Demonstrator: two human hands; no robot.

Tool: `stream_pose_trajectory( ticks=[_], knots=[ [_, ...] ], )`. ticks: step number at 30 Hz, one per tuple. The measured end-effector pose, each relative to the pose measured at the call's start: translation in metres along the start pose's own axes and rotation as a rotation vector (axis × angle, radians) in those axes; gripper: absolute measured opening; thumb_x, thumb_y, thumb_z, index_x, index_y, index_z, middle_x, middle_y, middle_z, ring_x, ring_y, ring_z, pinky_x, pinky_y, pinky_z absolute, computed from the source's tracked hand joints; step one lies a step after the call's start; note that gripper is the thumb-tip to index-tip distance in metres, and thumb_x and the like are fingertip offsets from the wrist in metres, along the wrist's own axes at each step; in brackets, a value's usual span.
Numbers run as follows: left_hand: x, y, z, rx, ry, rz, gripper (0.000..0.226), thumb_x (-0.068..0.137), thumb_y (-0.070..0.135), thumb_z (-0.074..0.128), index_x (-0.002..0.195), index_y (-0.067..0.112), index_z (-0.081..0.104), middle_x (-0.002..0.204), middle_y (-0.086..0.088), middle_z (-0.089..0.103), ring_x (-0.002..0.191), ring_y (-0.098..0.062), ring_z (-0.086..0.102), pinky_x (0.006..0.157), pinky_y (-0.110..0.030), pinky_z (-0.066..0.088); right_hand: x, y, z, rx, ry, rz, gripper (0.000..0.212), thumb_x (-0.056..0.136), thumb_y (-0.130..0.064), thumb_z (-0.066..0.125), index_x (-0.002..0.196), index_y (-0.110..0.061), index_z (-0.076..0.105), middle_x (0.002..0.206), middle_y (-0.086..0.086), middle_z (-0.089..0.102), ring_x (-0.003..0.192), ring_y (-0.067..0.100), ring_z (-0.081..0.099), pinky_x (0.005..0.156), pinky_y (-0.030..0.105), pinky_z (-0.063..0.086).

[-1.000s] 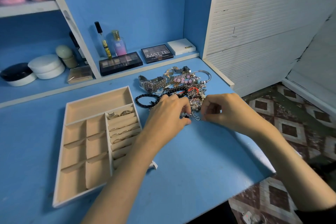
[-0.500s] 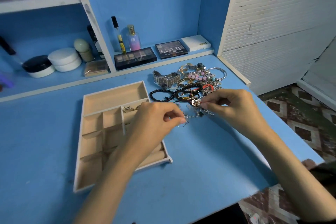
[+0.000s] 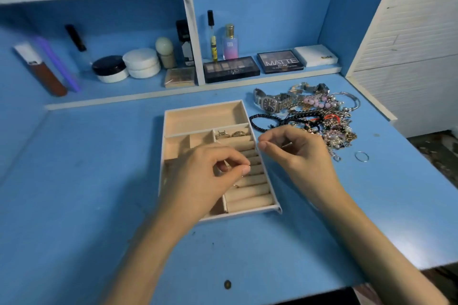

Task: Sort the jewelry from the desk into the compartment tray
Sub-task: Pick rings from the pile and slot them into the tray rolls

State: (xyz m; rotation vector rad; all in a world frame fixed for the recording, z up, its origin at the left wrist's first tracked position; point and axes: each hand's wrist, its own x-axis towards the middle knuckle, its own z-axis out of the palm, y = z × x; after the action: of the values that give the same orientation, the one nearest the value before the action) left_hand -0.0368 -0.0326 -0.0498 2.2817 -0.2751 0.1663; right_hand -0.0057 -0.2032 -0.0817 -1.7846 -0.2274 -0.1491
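Left hand (image 3: 210, 181) pinching half-hidden ring (image 3: 243, 174) over tray (image 3: 203, 119), right hand (image 3: 295, 153) curled, contents unclear

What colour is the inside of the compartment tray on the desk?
Pale beige inside the rectangular compartment tray, whitish at its rim; the head view shows it.

Beige tray (image 3: 203, 119) on blue desk (image 3: 99, 181); pink beads (image 3: 313, 101), silver watch (image 3: 271, 104).
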Motion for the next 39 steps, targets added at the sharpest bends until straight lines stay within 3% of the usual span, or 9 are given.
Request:
stream_pose_trajectory(
  ticks=[4, 8, 14, 20, 27, 39],
  knots=[
    [-0.007, -0.004, 0.006, 0.072, 0.002, 0.064, 0.008, 0.073, 0.026, 0.073, 0.074, 0.033, 0.071, 0.068, 0.018, 0.062, 0.068, 0.002, 0.052, 0.057, -0.006, 0.035, -0.003, 0.003, 0.002, -0.025, 0.018, 0.002, 0.005, 0.083, -0.013, 0.068, 0.079, -0.016, 0.069, 0.072, 0.020, 0.063, 0.056, 0.016, 0.048, 0.053, 0.024, 0.036],
    [-0.010, -0.007, 0.011, 0.175, 0.029, 0.193, 0.004, 0.076, 0.020, 0.072, 0.075, 0.023, 0.071, 0.069, 0.023, 0.053, 0.072, 0.007, 0.043, 0.065, -0.002, 0.033, -0.003, 0.004, 0.000, -0.021, 0.058, 0.013, 0.006, 0.081, -0.011, 0.069, 0.078, -0.017, 0.069, 0.072, 0.020, 0.062, 0.060, 0.016, 0.050, 0.055, 0.022, 0.037],
    [-0.015, -0.011, 0.014, 0.393, 0.044, 0.426, 0.012, 0.083, 0.019, 0.057, 0.076, 0.016, 0.066, 0.074, 0.007, 0.058, 0.078, -0.007, 0.048, 0.070, -0.018, 0.042, -0.004, 0.004, -0.001, -0.048, 0.072, 0.009, 0.004, 0.081, -0.012, 0.069, 0.079, -0.015, 0.069, 0.073, 0.020, 0.063, 0.062, 0.029, 0.052, 0.058, 0.029, 0.040],
    [-0.015, -0.017, 0.012, 0.348, 0.014, 0.330, 0.013, 0.080, 0.025, 0.059, 0.080, 0.022, 0.071, 0.075, 0.014, 0.061, 0.080, -0.002, 0.046, 0.064, -0.016, 0.043, -0.005, 0.003, -0.002, -0.070, 0.061, 0.010, 0.006, 0.082, -0.013, 0.069, 0.078, -0.017, 0.069, 0.069, 0.016, 0.062, 0.058, 0.015, 0.049, 0.054, 0.022, 0.037],
    [-0.014, -0.015, 0.007, 0.322, -0.008, 0.305, 0.011, 0.078, 0.023, 0.062, 0.082, 0.027, 0.071, 0.077, 0.017, 0.065, 0.081, 0.001, 0.046, 0.059, -0.022, 0.049, -0.006, 0.004, -0.002, -0.063, 0.069, 0.003, 0.008, 0.082, -0.011, 0.069, 0.077, -0.018, 0.068, 0.066, 0.015, 0.059, 0.056, 0.015, 0.047, 0.054, 0.023, 0.037],
    [-0.012, -0.011, 0.006, 0.392, -0.005, 0.309, 0.012, 0.074, 0.019, 0.066, 0.075, 0.028, 0.073, 0.072, 0.017, 0.058, 0.080, -0.001, 0.040, 0.047, -0.021, 0.043, -0.008, 0.003, -0.003, -0.081, 0.056, -0.019, 0.007, 0.081, -0.012, 0.069, 0.077, -0.017, 0.069, 0.066, 0.014, 0.059, 0.057, 0.018, 0.047, 0.054, 0.025, 0.038]
  ],
)
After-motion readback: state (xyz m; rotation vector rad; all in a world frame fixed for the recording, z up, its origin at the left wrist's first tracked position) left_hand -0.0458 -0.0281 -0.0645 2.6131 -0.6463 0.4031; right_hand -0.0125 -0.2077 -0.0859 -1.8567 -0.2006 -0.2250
